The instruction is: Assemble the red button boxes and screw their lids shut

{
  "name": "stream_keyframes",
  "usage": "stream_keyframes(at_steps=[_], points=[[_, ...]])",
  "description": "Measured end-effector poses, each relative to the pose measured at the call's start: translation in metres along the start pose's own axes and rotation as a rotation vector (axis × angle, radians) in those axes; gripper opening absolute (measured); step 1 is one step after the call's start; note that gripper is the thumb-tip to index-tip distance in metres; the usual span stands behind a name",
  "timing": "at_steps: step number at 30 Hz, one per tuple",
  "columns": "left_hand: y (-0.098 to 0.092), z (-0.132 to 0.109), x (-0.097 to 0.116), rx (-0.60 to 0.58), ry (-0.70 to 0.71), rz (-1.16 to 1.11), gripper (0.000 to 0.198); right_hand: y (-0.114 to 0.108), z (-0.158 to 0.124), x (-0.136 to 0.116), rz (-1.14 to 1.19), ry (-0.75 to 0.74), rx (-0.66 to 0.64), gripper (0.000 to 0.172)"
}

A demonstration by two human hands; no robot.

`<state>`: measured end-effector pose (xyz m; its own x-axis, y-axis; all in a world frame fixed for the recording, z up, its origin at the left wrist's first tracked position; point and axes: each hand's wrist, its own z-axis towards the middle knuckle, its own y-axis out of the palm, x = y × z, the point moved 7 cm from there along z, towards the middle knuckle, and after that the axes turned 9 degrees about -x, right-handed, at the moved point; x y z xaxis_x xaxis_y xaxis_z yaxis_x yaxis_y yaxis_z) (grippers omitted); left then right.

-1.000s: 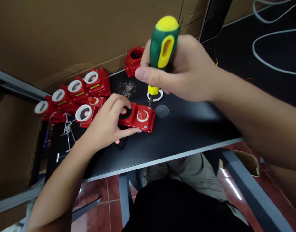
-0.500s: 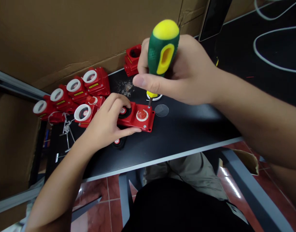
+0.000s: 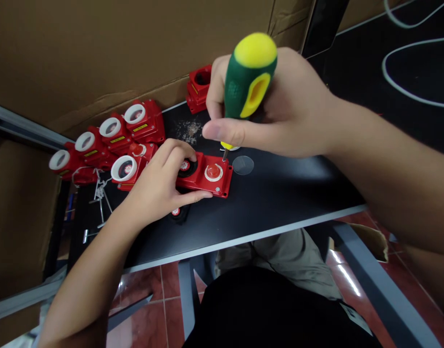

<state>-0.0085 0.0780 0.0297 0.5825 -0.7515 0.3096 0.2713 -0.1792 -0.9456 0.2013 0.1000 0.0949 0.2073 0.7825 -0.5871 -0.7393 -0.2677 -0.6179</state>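
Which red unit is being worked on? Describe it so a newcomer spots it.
On the black tabletop, look right of the red housings lined along the cardboard wall. The left hand pins a flat red plate there, the tip of a screwdriver at its far corner. Unlike them, it is wide and low, with a white-ringed red button.

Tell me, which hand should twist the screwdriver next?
The right one, most likely. The right hand is wrapped round the screwdriver, and its tip stands on the far corner of the red box. The left hand is busy holding that box down on the table.
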Motion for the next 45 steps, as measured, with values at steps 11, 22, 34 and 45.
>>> stream_keyframes(at_steps=[11,22,34,45], points=[[0.000,0.000,-0.002,-0.006,-0.014,-0.006,0.073,0.000,0.000,0.006,0.009,0.075,-0.049,0.041],[-0.001,0.001,0.000,0.003,0.027,-0.035,0.069,-0.010,0.000,0.002,-0.068,0.163,-0.070,0.037],[-0.021,0.052,0.016,-0.147,0.033,-0.216,0.032,-0.002,0.006,0.008,-0.038,0.117,-0.134,0.036],[0.008,0.068,-0.009,-0.088,0.013,-0.640,0.042,0.015,0.001,-0.009,0.287,0.224,0.270,0.038]])
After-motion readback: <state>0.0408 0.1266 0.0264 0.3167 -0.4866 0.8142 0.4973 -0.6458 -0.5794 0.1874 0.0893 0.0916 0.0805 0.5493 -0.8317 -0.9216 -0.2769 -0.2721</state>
